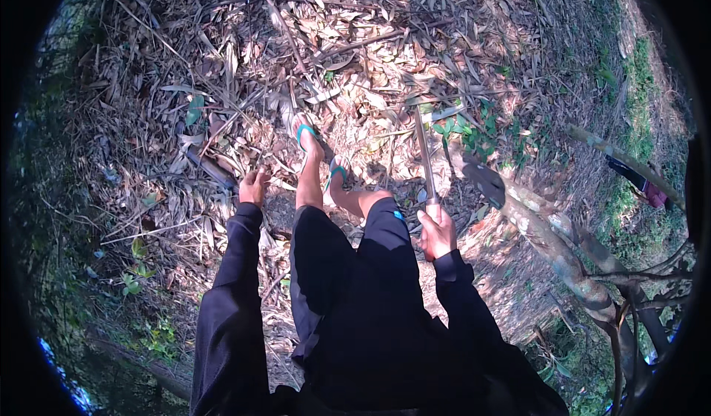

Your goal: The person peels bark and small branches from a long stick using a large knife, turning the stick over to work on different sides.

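My right hand (pixel 438 232) is closed around the handle of a machete (pixel 425 153). Its long narrow blade points away from me, over the leaf litter. On the left, my left hand (pixel 252 187) hangs above the ground with its fingers loosely bent and apart, and I see nothing held in it. Close by it lies a dark piece of wood (pixel 211 169) among dry leaves. Between my hands are my legs, with a flip-flop with teal straps (pixel 304 132) on the forward foot.
Dry leaves and twigs (pixel 355 53) cover the ground. To the right, pale branching trunks (pixel 552 246) lean across. Green leafy sprigs (pixel 466 131) grow beyond the blade. A dark and reddish item (pixel 643 185) is by a pole-like branch (pixel 622 157) at far right.
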Demonstrator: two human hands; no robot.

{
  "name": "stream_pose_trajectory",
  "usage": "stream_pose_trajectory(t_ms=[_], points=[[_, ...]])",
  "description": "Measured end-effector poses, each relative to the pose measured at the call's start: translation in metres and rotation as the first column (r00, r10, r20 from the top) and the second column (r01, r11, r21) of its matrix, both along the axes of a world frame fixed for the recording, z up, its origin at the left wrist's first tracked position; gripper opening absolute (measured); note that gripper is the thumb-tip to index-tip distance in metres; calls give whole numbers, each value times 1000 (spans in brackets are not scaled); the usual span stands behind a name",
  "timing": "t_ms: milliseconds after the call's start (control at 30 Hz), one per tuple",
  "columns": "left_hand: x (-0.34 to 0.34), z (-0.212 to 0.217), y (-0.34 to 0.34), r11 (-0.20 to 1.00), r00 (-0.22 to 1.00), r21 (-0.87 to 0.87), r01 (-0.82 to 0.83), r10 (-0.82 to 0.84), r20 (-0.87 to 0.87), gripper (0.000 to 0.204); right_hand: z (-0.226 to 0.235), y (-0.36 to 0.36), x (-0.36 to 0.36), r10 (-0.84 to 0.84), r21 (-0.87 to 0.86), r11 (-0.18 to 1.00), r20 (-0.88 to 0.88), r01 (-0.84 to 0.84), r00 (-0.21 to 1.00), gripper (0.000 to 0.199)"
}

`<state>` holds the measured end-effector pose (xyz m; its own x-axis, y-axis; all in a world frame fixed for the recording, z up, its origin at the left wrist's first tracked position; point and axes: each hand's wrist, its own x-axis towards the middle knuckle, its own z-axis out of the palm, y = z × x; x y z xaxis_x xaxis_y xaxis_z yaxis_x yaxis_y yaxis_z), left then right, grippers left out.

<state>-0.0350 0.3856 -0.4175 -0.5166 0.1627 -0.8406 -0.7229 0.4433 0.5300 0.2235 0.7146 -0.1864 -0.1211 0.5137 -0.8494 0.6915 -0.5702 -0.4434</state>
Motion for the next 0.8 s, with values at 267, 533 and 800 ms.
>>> stream_pose_trajectory(t_ms=[267, 533, 800], points=[[-128, -213, 150, 810, 705, -227, 540, -583, -404, 32, -155, -26, -20, -229, -177, 956, 45, 233, 972, 21], [-182, -397, 185, 507, 350, -452, 734, -853, -388, 61, -193, 17, -27, -447, -175, 877, 43, 447, 894, 15], [-172, -253, 162, 254, 28, -769, 587, -955, -294, 33, -171, -1, -21, -347, -163, 916, 135, 367, 928, 18]])
